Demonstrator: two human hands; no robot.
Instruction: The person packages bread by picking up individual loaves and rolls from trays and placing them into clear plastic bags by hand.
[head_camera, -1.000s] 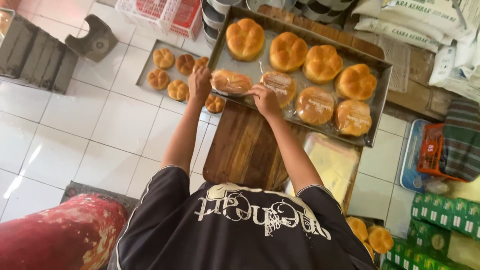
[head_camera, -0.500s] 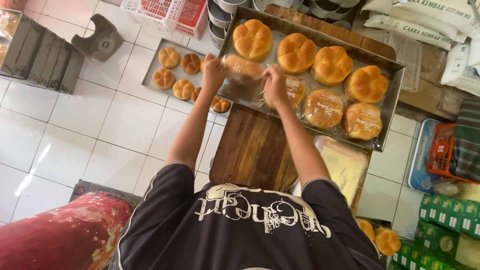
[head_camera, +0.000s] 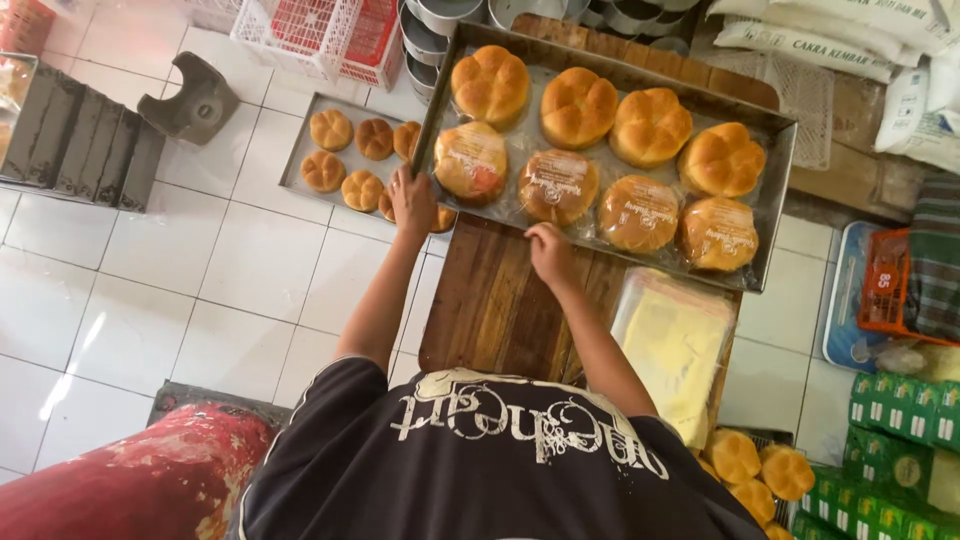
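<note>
A white tiled floor (head_camera: 150, 260) fills the left of the view, and a dark wooden worktop (head_camera: 500, 300) runs away from the person's chest. Across its far end lies a large metal baking tray (head_camera: 770, 200), its long axis running left to right and tilted down toward the right. It carries eight round golden buns: four bare ones in the far row and four in clear bags in the near row.

Both hands sit at the tray's near-left part, straight ahead of the person. The left hand (head_camera: 412, 200) is closed on the tray's left corner edge, just beside the leftmost bagged bun (head_camera: 470, 160). The right hand (head_camera: 550, 250) rests at the near rim, below the second bagged bun (head_camera: 558, 185); whether its fingers are curled round the rim or only touching cannot be told. The left hand is nearer the corner, the right nearer the tray's middle.

Just beyond the left hand, on the floor, a smaller tray (head_camera: 300, 160) holds small buns, partly under the big tray's corner. A stack of clear plastic bags (head_camera: 675, 340) lies on the worktop to the right, near the right forearm.
</note>
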